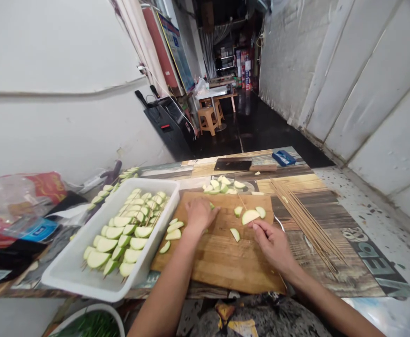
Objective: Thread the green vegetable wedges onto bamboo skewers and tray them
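Observation:
My right hand point(270, 241) is closed on a thin skewer point(240, 200), with a half-moon slice of green-skinned, pale-fleshed vegetable point(250, 216) at its fingertips. Other slices lie beside it on the wooden cutting board point(226, 262), among them a small slice point(234, 234). Palm down over the board's left part is my left hand point(199, 214), thumb apart from the fingers. A bit of green slice point(212, 205) shows between thumb and fingers; the fingertips are hidden. Several slices point(174, 230) rest left of this hand.
At left, a white plastic tub point(53, 276) contains skewered slices point(130, 234). More cut slices point(222, 184) are heaped behind the board. A cleaver point(233, 164) and a blue box point(284, 157) lie at the table's far edge. Bare skewers point(310, 224) are bundled at right.

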Tool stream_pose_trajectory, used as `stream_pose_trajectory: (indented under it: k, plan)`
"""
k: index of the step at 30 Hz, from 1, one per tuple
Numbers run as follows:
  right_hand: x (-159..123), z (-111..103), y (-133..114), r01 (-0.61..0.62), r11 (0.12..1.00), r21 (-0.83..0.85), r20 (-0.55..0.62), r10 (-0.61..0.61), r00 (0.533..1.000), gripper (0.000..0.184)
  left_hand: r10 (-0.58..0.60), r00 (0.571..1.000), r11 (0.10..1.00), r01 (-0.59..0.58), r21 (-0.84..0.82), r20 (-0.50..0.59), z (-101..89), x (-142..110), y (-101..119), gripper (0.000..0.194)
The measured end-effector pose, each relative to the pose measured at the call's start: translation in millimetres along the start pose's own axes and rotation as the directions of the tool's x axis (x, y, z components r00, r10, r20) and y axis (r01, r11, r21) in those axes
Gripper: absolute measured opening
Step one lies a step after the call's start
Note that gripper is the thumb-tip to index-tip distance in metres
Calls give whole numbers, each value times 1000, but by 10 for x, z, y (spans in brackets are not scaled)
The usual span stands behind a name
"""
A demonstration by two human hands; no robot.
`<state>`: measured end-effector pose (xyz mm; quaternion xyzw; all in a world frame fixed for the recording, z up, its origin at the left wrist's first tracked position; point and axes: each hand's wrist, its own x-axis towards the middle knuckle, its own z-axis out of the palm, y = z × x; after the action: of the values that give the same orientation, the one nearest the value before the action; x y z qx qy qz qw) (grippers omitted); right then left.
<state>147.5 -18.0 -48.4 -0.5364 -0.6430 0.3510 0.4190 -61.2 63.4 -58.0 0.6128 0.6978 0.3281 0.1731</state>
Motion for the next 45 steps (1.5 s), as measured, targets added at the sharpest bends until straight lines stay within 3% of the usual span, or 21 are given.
stream_pose_trajectory:
  k: [4, 7, 10, 17, 29, 33, 37, 42, 45]
  plan:
    - [3, -7, -7, 1, 1000, 14, 0, -1, 1000, 31, 108, 980, 975, -137, 174, 166, -79, 27, -36, 25]
    - [5, -4, 8, 24, 1000, 14, 0, -24, 1000, 30, 184, 929, 889, -297, 349, 322, -153, 51, -35, 27]
    - [3, 1, 28, 45, 999, 12, -8, -45, 999, 29, 244, 881, 821, -410, 398, 404, -172, 78, -49, 36]
    - [-1, 18, 50, 48, 998, 36, -3, -48, 999, 26, 326, 854, 845, -456, 280, 406, -142, 66, -98, 49]
    - [16, 36, 81, 44, 998, 42, -1, -44, 999, 28, 450, 765, 834, -544, 88, 460, -109, 50, -111, 52]
    - [10, 34, 82, 44, 998, 48, -5, -44, 999, 28, 468, 757, 826, -559, 80, 457, -94, 14, -105, 47]
    - [-2, 31, 73, 52, 998, 46, -10, -51, 999, 27, 494, 769, 831, -555, 40, 406, -79, -15, -63, 44]
    - [0, 42, 65, 75, 995, 70, -2, -75, 997, 26, 364, 914, 930, -368, -14, 177, -68, -28, -14, 43]
    - [3, 49, 72, 83, 994, 78, 12, -84, 996, 26, 325, 928, 945, -326, -25, 182, -53, -63, 12, 28]
